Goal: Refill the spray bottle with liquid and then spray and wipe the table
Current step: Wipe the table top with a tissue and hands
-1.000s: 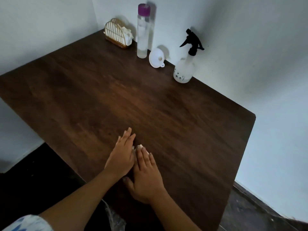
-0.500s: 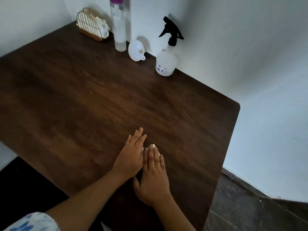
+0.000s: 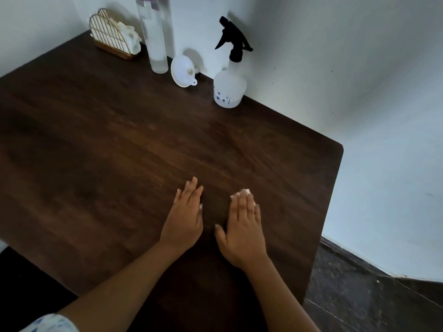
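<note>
— How are the hands placed?
— Both lie flat, fingers straight, palms down on the table (image 3: 119, 149): left hand (image 3: 185, 215), and just beside it the right hand (image 3: 244, 226) pressing a white tissue (image 3: 244, 193).
— The spray bottle (image 3: 229, 85)?
— Upright at twelve o'clock, well apart, untouched.

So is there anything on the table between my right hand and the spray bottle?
Nothing visible: bare table lies between the right hand and the spray bottle. The funnel sits left of that path.
</note>
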